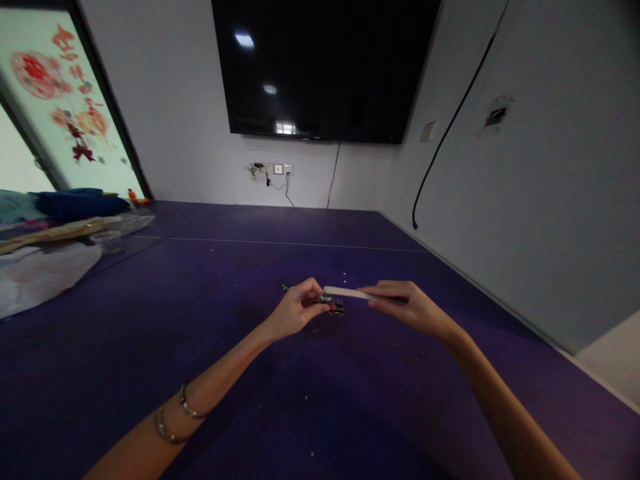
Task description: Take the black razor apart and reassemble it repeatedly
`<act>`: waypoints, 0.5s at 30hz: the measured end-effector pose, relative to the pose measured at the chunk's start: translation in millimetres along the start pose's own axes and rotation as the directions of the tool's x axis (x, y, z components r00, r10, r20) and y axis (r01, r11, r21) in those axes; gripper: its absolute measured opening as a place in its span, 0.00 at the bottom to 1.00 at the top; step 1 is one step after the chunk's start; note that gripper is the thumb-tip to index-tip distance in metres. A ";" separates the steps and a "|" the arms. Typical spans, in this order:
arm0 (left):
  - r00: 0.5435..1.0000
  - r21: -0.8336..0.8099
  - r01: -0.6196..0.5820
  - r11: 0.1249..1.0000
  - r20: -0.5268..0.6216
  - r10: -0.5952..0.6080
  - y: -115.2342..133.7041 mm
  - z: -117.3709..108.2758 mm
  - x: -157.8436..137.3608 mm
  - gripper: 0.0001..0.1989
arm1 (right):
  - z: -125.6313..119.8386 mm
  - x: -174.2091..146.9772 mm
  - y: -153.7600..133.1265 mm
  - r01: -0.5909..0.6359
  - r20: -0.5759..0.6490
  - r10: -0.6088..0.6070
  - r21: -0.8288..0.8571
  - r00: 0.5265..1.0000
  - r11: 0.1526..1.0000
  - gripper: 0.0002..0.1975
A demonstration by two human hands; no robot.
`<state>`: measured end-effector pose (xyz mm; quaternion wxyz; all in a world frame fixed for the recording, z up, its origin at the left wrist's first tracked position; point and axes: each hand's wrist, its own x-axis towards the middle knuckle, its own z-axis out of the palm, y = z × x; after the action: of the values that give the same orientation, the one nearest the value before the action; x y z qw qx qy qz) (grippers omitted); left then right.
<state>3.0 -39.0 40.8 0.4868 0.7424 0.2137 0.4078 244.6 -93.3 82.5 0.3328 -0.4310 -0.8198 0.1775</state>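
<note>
Between the thumb and fingers of my left hand (296,308) is a small silvery piece (325,300), too small to name. A tiny dark part with a reddish patch (337,307) shows just beyond the thumb; whether it is joined to that piece I cannot tell. My right hand (407,303) pinches a slim pale stick (345,292) with a rounded end. The stick lies nearly level and points left, its tip close to my left fingertips. A thin greenish tip (285,287) sticks out behind my left hand.
Both hands are over a dark purple surface (310,400) dotted with small white specks. Bags and cloth (55,260) lie at the left. A large black screen (325,67) hangs on the wall above sockets (273,169). A black cable (450,127) hangs at the right.
</note>
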 end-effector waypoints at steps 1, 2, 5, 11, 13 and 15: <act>1.000 -0.003 -0.002 1.000 -0.003 0.002 0.3 -0.1 0.0 0.10 | -0.1 0.2 0.6 -0.003 -0.014 0.003 -0.003 1.000 1.000 0.17; 1.000 -0.005 -0.002 1.000 -0.004 0.002 0.5 -0.2 -0.1 0.10 | -0.3 0.3 1.2 -0.003 -0.019 0.003 -0.002 1.000 1.000 0.17; 1.000 0.006 0.002 1.000 -0.009 -0.002 1.3 -0.4 0.0 0.09 | -0.8 0.4 2.8 0.014 0.024 -0.015 0.026 1.000 1.000 0.17; 1.000 -0.047 0.001 0.999 -0.008 -0.002 4.7 0.5 0.2 0.09 | -1.9 -0.1 8.3 -0.005 0.012 0.004 0.065 1.000 0.998 0.16; 1.000 -0.057 0.015 0.998 -0.013 -0.015 4.1 0.5 0.4 0.09 | -1.4 -0.1 8.5 0.004 0.037 -0.007 0.085 0.999 0.996 0.16; 0.999 -0.067 0.026 0.997 -0.016 -0.027 2.7 0.2 0.7 0.09 | -0.5 0.3 9.9 0.018 0.059 -0.024 0.101 0.998 0.995 0.16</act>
<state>3.4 -39.8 43.4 0.5149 0.7193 0.2141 0.4144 250.6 -87.4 77.3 0.3308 -0.3996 -0.8240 0.2277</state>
